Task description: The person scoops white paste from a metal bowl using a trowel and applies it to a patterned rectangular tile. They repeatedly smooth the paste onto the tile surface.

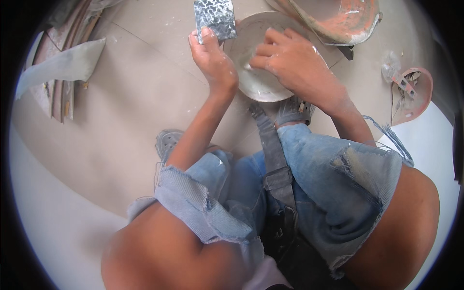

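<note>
My left hand grips a small dark rectangular pad, its thumb on the near edge. White powdery marks in a tread-like pattern cover the pad's upper face. Over a shallow round metal bowl on the floor is my right hand, its fingers bent and drawn together. Something pale shows at the fingertips, too small and blurred to name. White residue coats the inside of the bowl, and part of its rim is hidden behind my right hand and wrist.
A large orange-red basin with white smears stands beyond the bowl. Broken strips and boards lie far left with a translucent sheet. At right is a reddish container of debris. The floor is tiled; my shoe rests on it.
</note>
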A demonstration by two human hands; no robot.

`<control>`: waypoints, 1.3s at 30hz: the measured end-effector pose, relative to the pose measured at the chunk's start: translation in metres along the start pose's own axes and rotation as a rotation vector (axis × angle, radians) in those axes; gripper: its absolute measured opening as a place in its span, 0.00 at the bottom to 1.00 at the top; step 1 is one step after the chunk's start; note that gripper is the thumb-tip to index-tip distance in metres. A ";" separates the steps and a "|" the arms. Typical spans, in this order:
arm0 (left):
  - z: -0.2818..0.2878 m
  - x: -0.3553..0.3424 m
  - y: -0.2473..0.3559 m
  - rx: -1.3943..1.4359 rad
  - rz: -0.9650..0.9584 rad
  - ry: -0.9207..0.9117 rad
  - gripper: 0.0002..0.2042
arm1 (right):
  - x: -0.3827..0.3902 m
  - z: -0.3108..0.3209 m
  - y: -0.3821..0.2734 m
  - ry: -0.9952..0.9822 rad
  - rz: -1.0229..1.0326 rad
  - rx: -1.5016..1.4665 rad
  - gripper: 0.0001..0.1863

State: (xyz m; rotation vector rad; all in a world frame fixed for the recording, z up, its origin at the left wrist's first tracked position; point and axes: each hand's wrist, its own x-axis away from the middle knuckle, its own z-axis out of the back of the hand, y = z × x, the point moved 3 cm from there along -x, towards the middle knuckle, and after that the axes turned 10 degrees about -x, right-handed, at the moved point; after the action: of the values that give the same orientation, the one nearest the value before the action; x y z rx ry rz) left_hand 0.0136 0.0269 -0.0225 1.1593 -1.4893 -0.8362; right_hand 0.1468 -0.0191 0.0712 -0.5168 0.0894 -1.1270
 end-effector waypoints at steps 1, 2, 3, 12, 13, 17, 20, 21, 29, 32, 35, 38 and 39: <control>-0.005 -0.001 0.001 0.022 0.008 -0.029 0.14 | -0.002 0.003 0.001 0.055 0.007 0.026 0.06; 0.001 -0.001 0.001 0.014 0.006 -0.027 0.14 | -0.006 -0.001 0.002 0.115 0.046 0.023 0.06; 0.006 -0.001 0.001 0.008 0.005 -0.027 0.14 | -0.007 -0.008 0.002 0.070 0.061 0.005 0.06; 0.010 -0.003 0.001 0.004 0.025 -0.023 0.14 | -0.007 -0.026 -0.001 0.048 0.070 -0.015 0.07; 0.012 -0.002 0.000 -0.025 0.031 -0.001 0.15 | 0.002 -0.020 -0.004 0.002 0.061 -0.019 0.07; -0.003 0.001 0.002 -0.007 0.102 -0.034 0.18 | 0.027 0.010 -0.002 0.089 -0.103 -0.181 0.11; 0.005 0.002 0.006 -0.035 0.123 -0.034 0.22 | 0.032 0.004 0.012 0.265 -0.160 -0.564 0.18; 0.006 -0.001 0.007 -0.043 0.123 -0.037 0.23 | 0.034 0.005 0.015 0.301 -0.211 -0.670 0.19; 0.016 -0.040 0.013 0.040 0.397 -0.312 0.27 | 0.038 -0.012 0.036 0.460 -0.381 -1.153 0.20; 0.006 -0.054 0.017 0.039 0.402 -0.416 0.27 | 0.026 -0.024 0.038 0.427 -0.228 -1.070 0.19; -0.007 -0.062 0.007 0.141 0.495 -0.523 0.28 | 0.024 -0.039 0.035 0.377 -0.146 -1.043 0.22; -0.006 -0.062 0.001 0.146 0.539 -0.577 0.27 | 0.025 -0.043 0.035 0.354 -0.019 -0.964 0.23; -0.006 -0.061 -0.001 0.144 0.548 -0.557 0.27 | 0.026 -0.044 0.032 0.314 -0.021 -0.944 0.23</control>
State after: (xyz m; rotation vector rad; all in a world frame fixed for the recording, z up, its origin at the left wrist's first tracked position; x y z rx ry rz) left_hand 0.0200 0.0847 -0.0405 0.5684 -2.2211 -0.6979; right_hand 0.1707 -0.0473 0.0234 -1.1665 0.9195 -1.1386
